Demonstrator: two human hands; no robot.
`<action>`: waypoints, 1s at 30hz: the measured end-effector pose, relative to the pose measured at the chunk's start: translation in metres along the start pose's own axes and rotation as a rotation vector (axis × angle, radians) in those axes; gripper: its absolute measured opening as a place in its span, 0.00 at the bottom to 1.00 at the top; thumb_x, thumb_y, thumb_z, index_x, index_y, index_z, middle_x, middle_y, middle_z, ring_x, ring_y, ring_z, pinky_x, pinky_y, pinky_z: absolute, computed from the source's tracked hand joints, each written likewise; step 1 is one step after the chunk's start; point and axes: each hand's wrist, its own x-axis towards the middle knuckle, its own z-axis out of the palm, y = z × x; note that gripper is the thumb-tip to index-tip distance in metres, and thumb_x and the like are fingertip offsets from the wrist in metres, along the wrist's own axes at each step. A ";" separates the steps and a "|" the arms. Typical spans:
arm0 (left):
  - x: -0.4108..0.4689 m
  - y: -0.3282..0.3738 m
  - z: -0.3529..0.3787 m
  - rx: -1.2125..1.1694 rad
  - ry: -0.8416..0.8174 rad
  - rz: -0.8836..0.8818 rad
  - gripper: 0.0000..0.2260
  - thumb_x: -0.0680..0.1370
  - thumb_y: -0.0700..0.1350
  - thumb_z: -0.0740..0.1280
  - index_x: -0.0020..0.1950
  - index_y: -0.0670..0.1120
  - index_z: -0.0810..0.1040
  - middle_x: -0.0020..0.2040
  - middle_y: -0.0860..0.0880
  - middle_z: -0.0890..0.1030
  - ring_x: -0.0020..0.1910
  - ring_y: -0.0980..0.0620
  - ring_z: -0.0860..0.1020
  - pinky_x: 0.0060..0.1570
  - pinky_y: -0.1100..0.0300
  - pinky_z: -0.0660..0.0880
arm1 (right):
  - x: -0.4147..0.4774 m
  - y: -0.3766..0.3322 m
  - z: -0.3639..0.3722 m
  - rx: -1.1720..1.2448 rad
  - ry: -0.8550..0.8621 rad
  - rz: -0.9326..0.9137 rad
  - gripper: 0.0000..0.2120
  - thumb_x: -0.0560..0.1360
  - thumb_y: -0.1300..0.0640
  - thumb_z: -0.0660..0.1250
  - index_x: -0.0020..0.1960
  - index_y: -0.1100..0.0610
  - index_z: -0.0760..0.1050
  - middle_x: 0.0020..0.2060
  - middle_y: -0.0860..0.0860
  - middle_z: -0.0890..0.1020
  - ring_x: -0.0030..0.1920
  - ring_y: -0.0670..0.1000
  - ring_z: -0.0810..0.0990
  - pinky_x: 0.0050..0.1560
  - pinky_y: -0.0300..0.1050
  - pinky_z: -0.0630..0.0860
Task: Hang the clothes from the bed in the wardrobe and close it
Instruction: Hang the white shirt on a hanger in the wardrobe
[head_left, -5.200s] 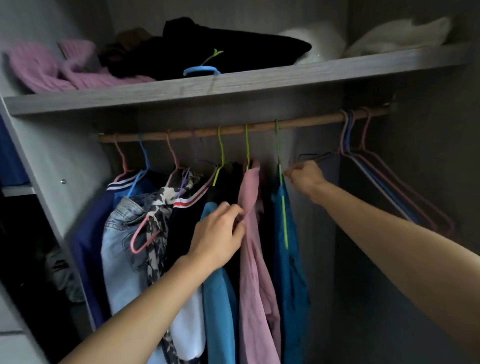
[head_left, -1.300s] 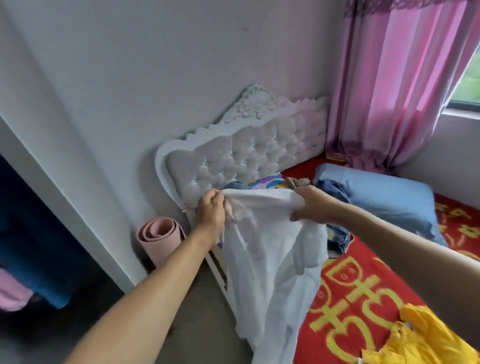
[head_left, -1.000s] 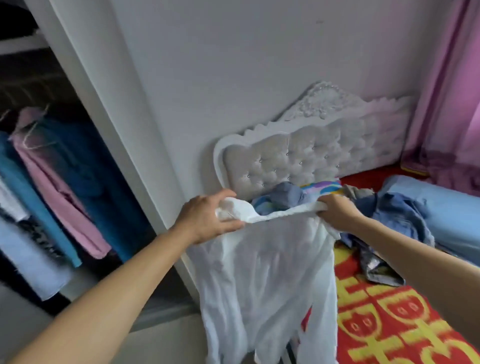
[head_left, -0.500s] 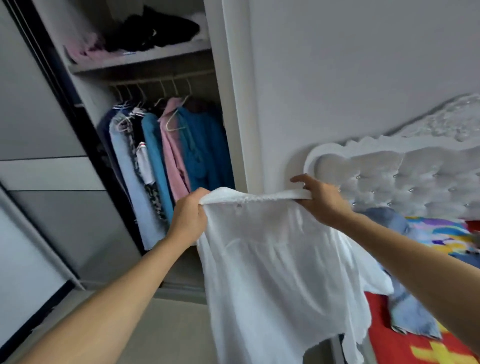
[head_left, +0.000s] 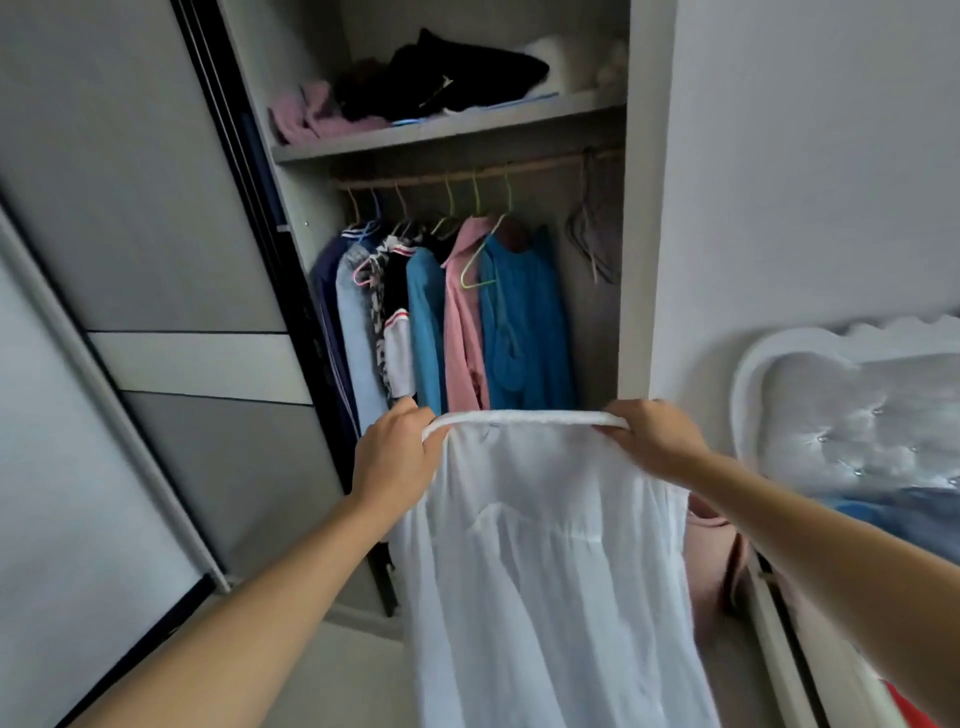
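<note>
**White garment held up before open wardrobe**

White garment (head_left: 545, 561) is held stretched between two hands in front of the open wardrobe (head_left: 636, 208). Its top edge is pulled taut into a nearly level band, and the rest of the thin fabric is left hanging down, out of the lower edge of the view. The left hand (head_left: 395, 457) is clenched on the left end of that top edge, with the cloth bunched under the thumb. The right hand (head_left: 652, 441) is closed over the right end, the fingers curled down onto the fabric. Both forearms are extended forward from the bottom corners of the view.

Behind the garment, a wooden rail (head_left: 467, 174) is seen under a grey shelf (head_left: 441, 132). Several clothes are hung on coloured hangers toward the left part of the rail: a dark blue piece, a pale denim one, a patterned one, a blue top (head_left: 423, 332), a pink top (head_left: 462, 322) and a teal top (head_left: 524, 322). A bunch of bare hangers (head_left: 592, 234) is hung at the right end of the rail, apart from the clothes. Dark and pink folded items are piled on the shelf.

A grey sliding door (head_left: 156, 208) is seen pushed to the left. At the right, a white tufted headboard (head_left: 841, 410) is set against the wall, with blue fabric lying below it.
</note>
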 end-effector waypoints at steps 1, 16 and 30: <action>0.009 -0.007 0.000 -0.025 0.016 -0.013 0.14 0.78 0.46 0.65 0.35 0.41 0.72 0.35 0.49 0.69 0.32 0.43 0.72 0.31 0.51 0.68 | 0.010 -0.007 0.005 -0.011 -0.033 -0.005 0.11 0.79 0.43 0.61 0.49 0.48 0.78 0.39 0.47 0.78 0.43 0.54 0.78 0.38 0.46 0.70; 0.192 -0.068 0.068 0.121 -0.146 0.060 0.10 0.80 0.46 0.59 0.42 0.44 0.72 0.38 0.46 0.77 0.38 0.44 0.75 0.36 0.54 0.68 | 0.298 -0.040 0.004 0.082 0.310 0.050 0.20 0.76 0.51 0.66 0.66 0.55 0.74 0.59 0.55 0.79 0.59 0.59 0.77 0.55 0.51 0.75; 0.323 -0.127 0.152 0.078 -0.148 0.189 0.08 0.78 0.47 0.61 0.43 0.46 0.75 0.42 0.48 0.80 0.42 0.43 0.77 0.38 0.52 0.69 | 0.458 0.016 0.002 -0.033 0.359 0.393 0.23 0.75 0.58 0.69 0.67 0.61 0.66 0.62 0.63 0.74 0.60 0.64 0.76 0.56 0.54 0.75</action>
